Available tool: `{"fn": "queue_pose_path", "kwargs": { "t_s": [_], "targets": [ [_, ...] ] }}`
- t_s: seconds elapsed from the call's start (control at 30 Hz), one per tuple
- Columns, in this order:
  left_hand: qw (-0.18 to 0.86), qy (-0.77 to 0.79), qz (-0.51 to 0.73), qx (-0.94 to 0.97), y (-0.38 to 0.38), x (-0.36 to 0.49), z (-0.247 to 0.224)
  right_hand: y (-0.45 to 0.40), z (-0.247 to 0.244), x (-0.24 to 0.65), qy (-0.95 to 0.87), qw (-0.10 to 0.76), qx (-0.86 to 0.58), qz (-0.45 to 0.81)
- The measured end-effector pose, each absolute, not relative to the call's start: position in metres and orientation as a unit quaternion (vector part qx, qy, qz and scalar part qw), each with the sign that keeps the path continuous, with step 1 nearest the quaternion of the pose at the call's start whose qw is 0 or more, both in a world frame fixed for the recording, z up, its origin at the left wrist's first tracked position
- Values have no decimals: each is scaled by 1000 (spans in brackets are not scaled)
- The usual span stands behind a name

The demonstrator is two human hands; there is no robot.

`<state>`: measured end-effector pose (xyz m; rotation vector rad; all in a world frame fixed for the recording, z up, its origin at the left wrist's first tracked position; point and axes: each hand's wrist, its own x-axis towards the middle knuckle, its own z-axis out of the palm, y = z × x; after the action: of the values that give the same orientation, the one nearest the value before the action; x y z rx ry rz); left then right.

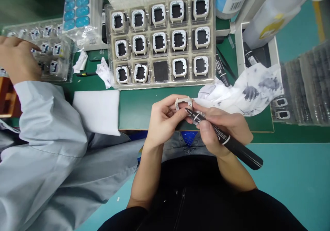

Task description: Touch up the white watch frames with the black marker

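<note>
My left hand (pixel 163 121) pinches a pale watch-case frame (pixel 183 102) above the table's front edge. In my right hand (pixel 224 128) lies a thick black marker (pixel 232 147), its dark tip touching or very close to the frame near my left thumb. The fingertips of my right hand also reach the frame's right side. Beyond my hands sits a clear plastic tray (pixel 165 84) with rows of similar frames. One compartment (pixel 161 71) in its front row holds no frame and shows a dark bottom.
A stained white cloth (pixel 242 90) lies right of my hands, near another marker (pixel 222 69). White foam sheets (pixel 96 111) lie left. A co-worker's hand (pixel 20 57) is over another tray at far left. Bottles (pixel 273 18) and stacked trays (pixel 306 83) stand right.
</note>
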<state>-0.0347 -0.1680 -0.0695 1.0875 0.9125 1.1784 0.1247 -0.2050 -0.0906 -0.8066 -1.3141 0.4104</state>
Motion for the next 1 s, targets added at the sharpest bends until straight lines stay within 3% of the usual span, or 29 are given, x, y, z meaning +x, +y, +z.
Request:
{"fn": "queue_pose_path", "kwargs": {
  "t_s": [0.27,0.47,0.57,0.7,0.83,1.0],
  "targets": [
    [529,436,527,503,-174,-29,-70,-210,-86,131,-493,727,-441,184],
    [281,546,555,561,-125,-55,-47,-201,-68,148,-432,764,-450,163],
    [158,605,489,608,-90,-66,-46,-194,-66,158,-426,775,-438,164],
    [97,630,387,666,-77,-66,-51,-189,-73,169,-414,773,-450,171],
    [35,629,374,680,-86,-60,-48,-190,-82,172,-392,778,-447,206],
    [68,583,324,741,-78,-44,-52,-190,-85,176,-395,791,-368,287]
  ]
}}
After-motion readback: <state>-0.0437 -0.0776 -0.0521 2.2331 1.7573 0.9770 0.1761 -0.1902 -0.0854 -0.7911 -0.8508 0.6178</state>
